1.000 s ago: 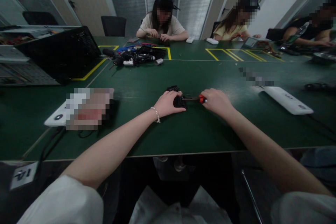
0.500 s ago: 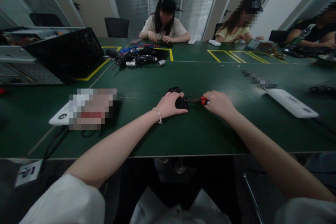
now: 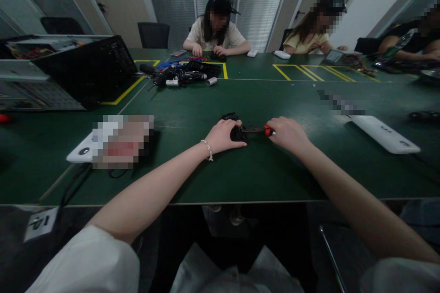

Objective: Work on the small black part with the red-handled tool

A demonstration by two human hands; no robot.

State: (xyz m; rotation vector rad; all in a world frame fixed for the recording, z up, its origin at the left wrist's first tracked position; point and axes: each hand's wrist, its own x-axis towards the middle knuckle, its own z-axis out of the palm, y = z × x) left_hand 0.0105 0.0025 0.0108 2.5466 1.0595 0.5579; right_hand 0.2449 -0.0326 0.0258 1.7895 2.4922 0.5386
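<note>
My left hand (image 3: 223, 136), with a beaded bracelet at the wrist, is wrapped over a small black part (image 3: 238, 134) and holds it against the green tabletop. Its exact kind is hidden by the fingers, but some of it shows beyond the knuckles. On the right, my right hand (image 3: 287, 132) is closed around red-handled pliers (image 3: 268, 131). Their narrow metal front points left and its tip reaches the black part, near my left thumb and fingers. Whether the jaws grip anything is too small to tell.
A computer case (image 3: 85, 73) stands at the left. White power banks (image 3: 385, 133) lie on both sides. Further back are a drill (image 3: 165, 76) and a heap of cables (image 3: 192, 73). Across the green table (image 3: 240, 174) sit several people (image 3: 218, 23).
Both hands stay nearly in place, with the pliers still at the black part. The whole view has shifted slightly. Across the table, the nearest person's hands have moved a little.
</note>
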